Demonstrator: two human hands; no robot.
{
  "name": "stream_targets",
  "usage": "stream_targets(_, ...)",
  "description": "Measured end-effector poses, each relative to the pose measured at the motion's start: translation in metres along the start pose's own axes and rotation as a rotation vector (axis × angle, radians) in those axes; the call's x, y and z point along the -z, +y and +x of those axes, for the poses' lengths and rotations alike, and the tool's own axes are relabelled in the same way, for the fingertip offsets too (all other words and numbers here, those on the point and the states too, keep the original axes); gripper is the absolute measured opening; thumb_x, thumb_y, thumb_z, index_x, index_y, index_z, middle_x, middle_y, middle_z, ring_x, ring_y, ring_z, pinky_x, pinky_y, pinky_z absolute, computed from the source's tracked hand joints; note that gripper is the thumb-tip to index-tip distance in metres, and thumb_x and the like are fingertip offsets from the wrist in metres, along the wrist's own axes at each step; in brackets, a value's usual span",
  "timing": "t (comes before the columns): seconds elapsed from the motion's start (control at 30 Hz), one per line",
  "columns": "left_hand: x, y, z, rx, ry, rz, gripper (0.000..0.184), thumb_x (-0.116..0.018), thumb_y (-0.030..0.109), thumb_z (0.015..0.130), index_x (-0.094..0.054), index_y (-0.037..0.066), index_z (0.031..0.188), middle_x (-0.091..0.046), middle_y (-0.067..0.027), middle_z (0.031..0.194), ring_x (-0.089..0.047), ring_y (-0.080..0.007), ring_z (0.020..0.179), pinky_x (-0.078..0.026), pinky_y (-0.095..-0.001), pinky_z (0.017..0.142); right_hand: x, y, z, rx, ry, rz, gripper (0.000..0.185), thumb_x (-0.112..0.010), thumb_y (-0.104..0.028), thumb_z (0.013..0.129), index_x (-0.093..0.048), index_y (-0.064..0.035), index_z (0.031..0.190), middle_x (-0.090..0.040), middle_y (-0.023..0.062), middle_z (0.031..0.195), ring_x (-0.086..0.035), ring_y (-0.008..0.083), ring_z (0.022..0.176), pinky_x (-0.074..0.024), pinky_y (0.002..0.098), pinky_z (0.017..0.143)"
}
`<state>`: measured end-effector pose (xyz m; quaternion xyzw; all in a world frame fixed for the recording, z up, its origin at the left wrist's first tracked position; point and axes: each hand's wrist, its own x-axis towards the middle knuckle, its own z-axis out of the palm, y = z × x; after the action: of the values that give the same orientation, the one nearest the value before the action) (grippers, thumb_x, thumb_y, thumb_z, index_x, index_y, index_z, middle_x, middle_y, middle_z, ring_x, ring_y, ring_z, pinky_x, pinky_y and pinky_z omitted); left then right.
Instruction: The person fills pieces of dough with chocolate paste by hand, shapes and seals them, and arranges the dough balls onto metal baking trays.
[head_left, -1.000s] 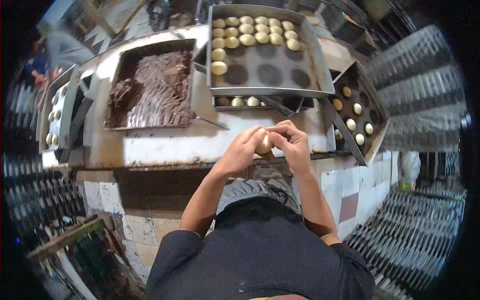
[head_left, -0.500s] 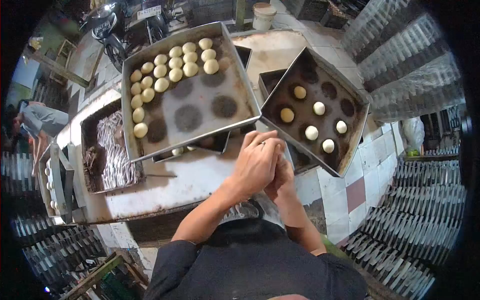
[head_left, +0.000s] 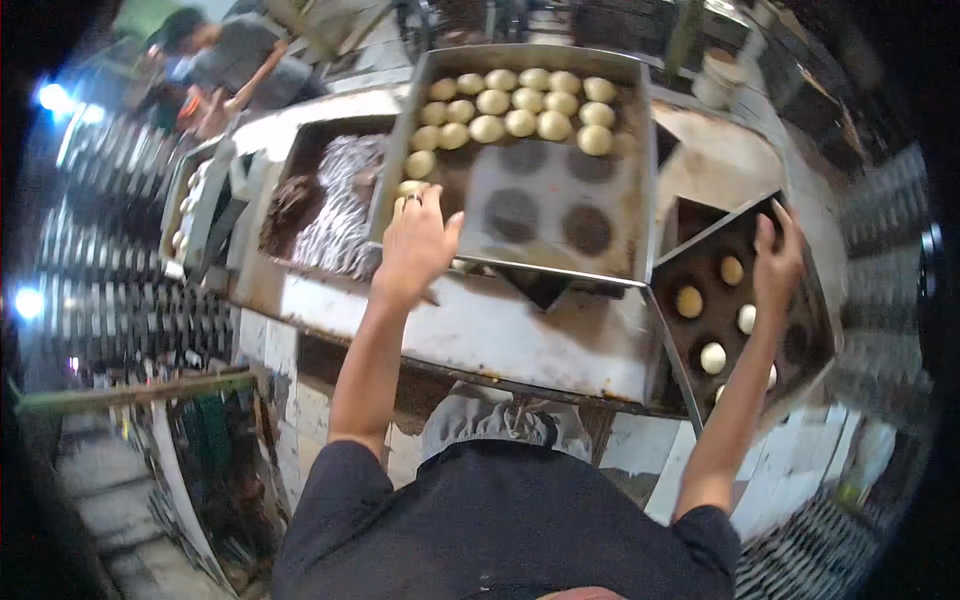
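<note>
In the large square tray (head_left: 660, 170), pale yellow dough balls (head_left: 520, 122) sit in rows toward the back and down the left side. My left hand (head_left: 420, 245) reaches over that tray's left front corner, thumb apart from the fingers, fingertips at a dough ball (head_left: 408, 190) partly hidden beneath them. A second, darker tray (head_left: 685, 375) stands lower on the right, with browner and whiter balls (head_left: 713, 358) spaced out in it. Over its far side is my right hand (head_left: 779, 255), fingers apart, with no ball visible in them. The right forearm hides part of that tray.
A tray of whitish strips (head_left: 340, 215) and a dark brown mass lies left of the large tray. Further left stands a tray with white balls (head_left: 185, 205). Another person (head_left: 240, 65) bends at the back left. A bucket (head_left: 720, 80) stands behind the table (head_left: 480, 335).
My hands were together in front of the trays; they have separated, the left to the large tray's left side, the right over the darker tray. The view has swung left.
</note>
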<state>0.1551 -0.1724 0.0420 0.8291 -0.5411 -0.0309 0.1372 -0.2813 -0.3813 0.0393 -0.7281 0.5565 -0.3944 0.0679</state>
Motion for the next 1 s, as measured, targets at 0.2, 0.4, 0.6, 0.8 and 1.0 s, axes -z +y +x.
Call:
stream_targets(0.2,-0.026,-0.059,0.048,0.085,-0.069,0.188,0.035,-0.066,0.016,0.092,-0.058,-0.008,0.117,-0.068,-0.0325,0.116,-0.073,-0.0434,0.099,-0.061,-0.0506,0.083,-0.035,-0.241,-0.149,0.288,-0.606,1.075,0.013,-0.068,-0.012,0.096,-0.067,-0.0024,0.088,-0.067,0.0108,0.081,-0.067,0.0232,0.076,-0.0522,0.0341,0.069)
stream_targets(0.4,0.009,-0.104,0.040,-0.142,-0.017,-0.414,0.029,-0.069,0.025,0.093,-0.065,-0.003,0.099,-0.072,-0.0255,0.091,-0.074,-0.0367,0.088,-0.057,-0.0491,0.082,-0.249,-0.346,-0.281,0.207,-0.901,0.487,0.050,-0.068,-0.013,0.093,-0.051,-0.0017,0.139,-0.054,0.0279,0.138,-0.051,0.0481,0.128,-0.0406,0.0545,0.107)
stream_targets(0.6,0.057,-0.280,-0.082,-0.068,-0.375,-1.246,0.039,-0.075,0.021,0.095,-0.060,-0.004,0.121,-0.069,-0.0120,0.109,-0.068,-0.0212,0.100,-0.055,-0.0343,0.088,-0.303,-0.384,-0.322,0.002,-0.633,0.473,0.027,-0.059,-0.008,0.098,-0.057,0.0009,0.124,-0.065,0.0289,0.115,-0.063,0.0477,0.108,-0.0504,0.0526,0.092)
stream_targets(0.8,0.002,-0.398,-0.193,0.619,-0.390,-1.795,0.050,-0.072,0.014,0.098,-0.050,-0.002,0.140,-0.069,-0.0150,0.118,-0.070,-0.0205,0.104,-0.057,-0.0321,0.089,-0.323,-0.484,-0.238,0.266,-0.661,-0.086,0.012,-0.053,-0.002,0.098,-0.058,0.0022,0.109,-0.064,0.0241,0.107,-0.068,0.0440,0.098,-0.0557,0.0515,0.081)
stream_targets(1.0,-0.015,-0.425,-0.193,0.708,-0.273,-1.997,0.042,-0.071,0.013,0.101,-0.055,-0.001,0.137,-0.072,-0.0118,0.115,-0.070,-0.0172,0.102,-0.058,-0.0301,0.087,-0.392,-0.510,-0.229,0.424,-0.726,-0.448,0.012,-0.055,0.002,0.095,-0.056,0.0038,0.107,-0.062,0.0246,0.105,-0.072,0.0415,0.093,-0.0618,0.0489,0.078)
